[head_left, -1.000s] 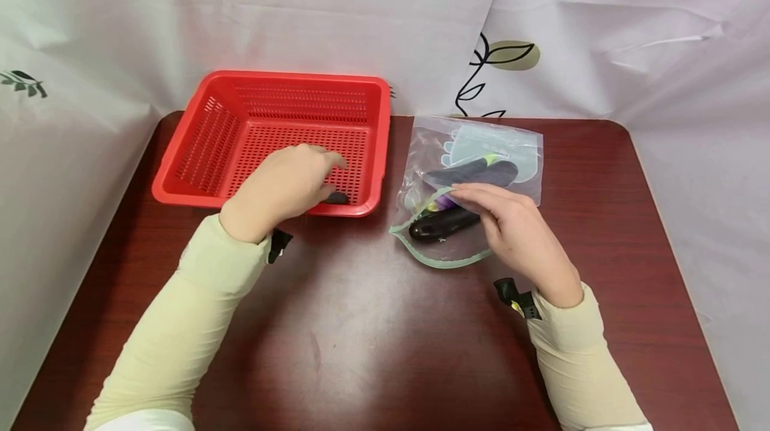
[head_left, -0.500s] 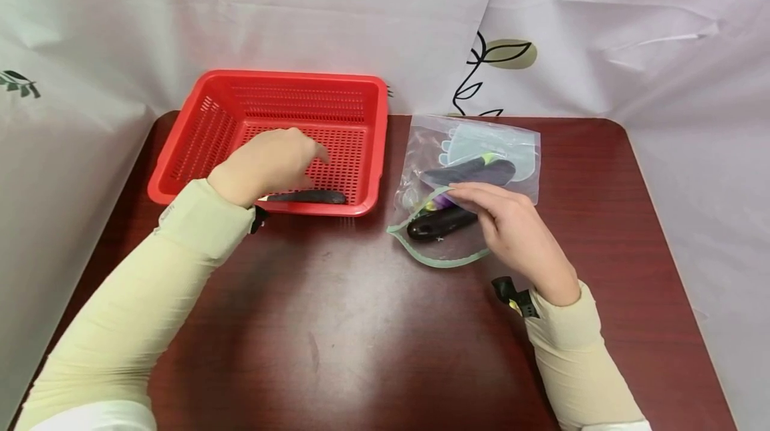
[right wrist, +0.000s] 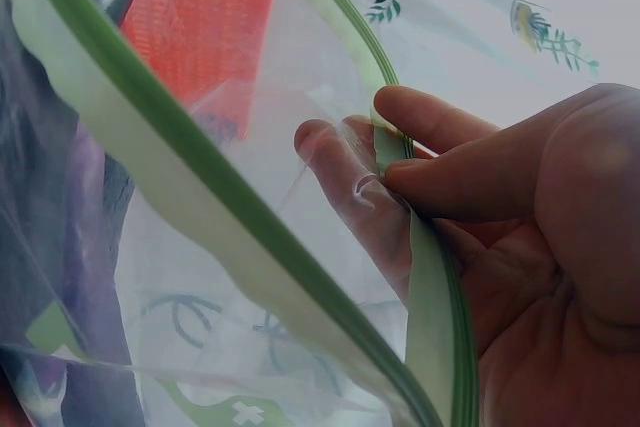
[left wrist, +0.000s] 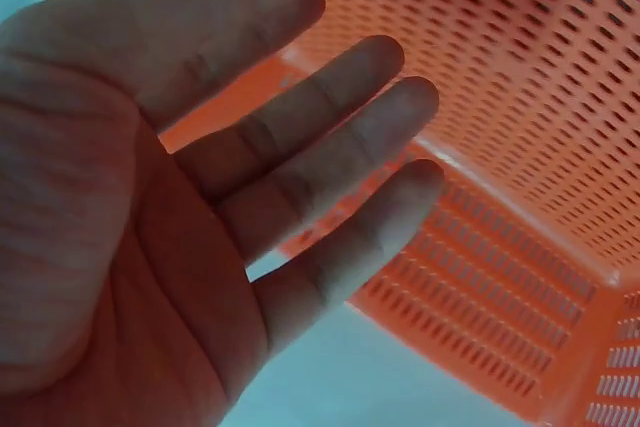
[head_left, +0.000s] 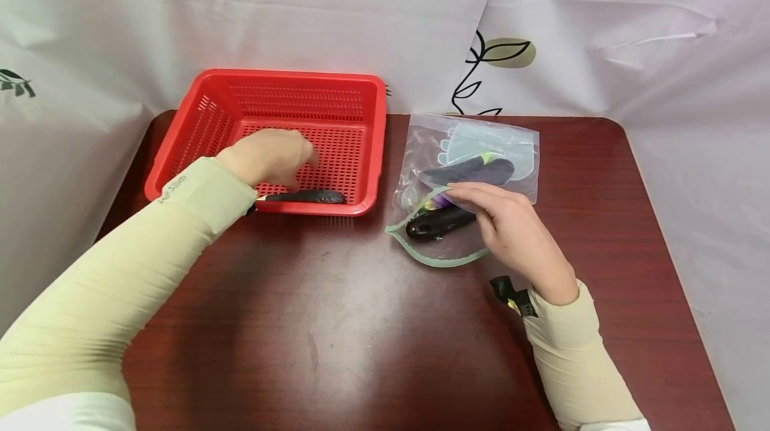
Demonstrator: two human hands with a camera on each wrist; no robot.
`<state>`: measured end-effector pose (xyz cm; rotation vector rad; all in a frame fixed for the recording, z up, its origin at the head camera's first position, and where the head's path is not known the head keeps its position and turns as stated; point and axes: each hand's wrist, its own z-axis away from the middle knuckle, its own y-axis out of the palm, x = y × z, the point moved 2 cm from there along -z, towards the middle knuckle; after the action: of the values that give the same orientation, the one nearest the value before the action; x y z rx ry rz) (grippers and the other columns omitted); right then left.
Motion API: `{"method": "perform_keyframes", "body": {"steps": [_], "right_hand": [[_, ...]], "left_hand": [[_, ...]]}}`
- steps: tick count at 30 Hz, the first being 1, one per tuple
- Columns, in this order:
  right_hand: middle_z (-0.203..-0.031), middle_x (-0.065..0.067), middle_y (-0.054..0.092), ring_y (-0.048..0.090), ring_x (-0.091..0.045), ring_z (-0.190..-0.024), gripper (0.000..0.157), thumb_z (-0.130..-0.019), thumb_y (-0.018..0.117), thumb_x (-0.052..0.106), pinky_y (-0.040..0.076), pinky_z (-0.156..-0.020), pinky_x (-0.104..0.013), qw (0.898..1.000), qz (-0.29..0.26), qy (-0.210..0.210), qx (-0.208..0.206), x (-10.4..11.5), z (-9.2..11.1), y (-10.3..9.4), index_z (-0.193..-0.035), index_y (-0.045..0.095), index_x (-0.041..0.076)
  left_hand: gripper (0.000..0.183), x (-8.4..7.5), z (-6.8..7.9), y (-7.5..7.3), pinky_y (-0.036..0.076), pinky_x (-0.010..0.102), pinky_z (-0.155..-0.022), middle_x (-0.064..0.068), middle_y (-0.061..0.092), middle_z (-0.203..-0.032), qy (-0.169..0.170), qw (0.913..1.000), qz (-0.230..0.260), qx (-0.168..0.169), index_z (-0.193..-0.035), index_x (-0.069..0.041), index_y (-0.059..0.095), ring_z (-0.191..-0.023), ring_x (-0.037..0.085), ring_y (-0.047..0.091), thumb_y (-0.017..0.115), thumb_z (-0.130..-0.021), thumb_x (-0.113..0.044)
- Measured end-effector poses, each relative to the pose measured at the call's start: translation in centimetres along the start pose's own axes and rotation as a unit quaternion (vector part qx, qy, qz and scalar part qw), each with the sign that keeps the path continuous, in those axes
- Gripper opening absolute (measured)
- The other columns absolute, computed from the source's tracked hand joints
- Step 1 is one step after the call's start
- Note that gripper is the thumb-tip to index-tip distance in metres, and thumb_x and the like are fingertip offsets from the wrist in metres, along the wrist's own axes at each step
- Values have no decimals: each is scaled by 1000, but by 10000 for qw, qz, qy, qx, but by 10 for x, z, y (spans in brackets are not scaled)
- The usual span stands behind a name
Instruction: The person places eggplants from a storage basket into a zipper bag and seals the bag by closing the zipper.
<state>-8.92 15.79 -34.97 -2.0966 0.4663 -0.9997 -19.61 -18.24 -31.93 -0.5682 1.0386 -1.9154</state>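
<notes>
My left hand (head_left: pixel 271 156) hovers inside the red basket (head_left: pixel 380 130), its fingers spread and holding nothing in the left wrist view. Just below it, along the near wall, lies a long dark vegetable (head_left: pixel 313 196) with a pale left end. My right hand (head_left: pixel 517 230) pinches the green-edged rim of a clear zip bag (head_left: pixel 436 261) between thumb and finger, keeping its mouth apart. Inside the bag are a glossy black eggplant (head_left: pixel 438 224) near the opening and more dark eggplants (head_left: pixel 463 172) further in. Part of the bag's contents is hidden behind the right hand.
The basket stands at the back left of the dark red wooden table (head_left: pixel 337 324), and the bag lies flat to its right. White fabric (head_left: pixel 337 10) with a leaf pattern hangs behind and at the sides.
My left hand has moved left and slightly back within the basket, uncovering more of the long dark vegetable. The right hand keeps its pinch on the bag's rim.
</notes>
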Motion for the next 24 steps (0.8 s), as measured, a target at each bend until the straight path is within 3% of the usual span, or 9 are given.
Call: {"method": "perform_keyframes", "body": {"steps": [10, 18, 24], "right_hand": [[-124, -4, 70, 64, -19, -118, 41, -90, 58, -13, 47, -100, -37, 10000, -13, -24, 41, 1, 0, -1, -124, 71, 7], [-123, -3, 70, 64, -19, -117, 41, -90, 59, -13, 47, -101, -34, 10000, -35, -75, 17, 0, 1, -1, -123, 71, 7], [-122, -3, 70, 64, -18, -116, 39, -90, 62, -12, 46, -101, -31, 9999, -85, -107, 0, 0, 0, -1, -123, 71, 7]], "left_hand": [[72, 14, -8, 5, 49, 55, -96, 21, 59, -135, -170, 9967, 177, 770, -137, -6, 59, -124, 40, 55, 89, -71, -10], [77, 17, -13, 4, 51, 52, -93, 18, 60, -132, -238, 9942, 47, 1046, -137, -8, 59, -116, 34, 58, 93, -68, -15], [65, 12, -17, 5, 52, 51, -90, 11, 65, -118, 25, 9924, -68, 1231, -127, -10, 66, -103, 29, 60, 91, -67, -13]]}}
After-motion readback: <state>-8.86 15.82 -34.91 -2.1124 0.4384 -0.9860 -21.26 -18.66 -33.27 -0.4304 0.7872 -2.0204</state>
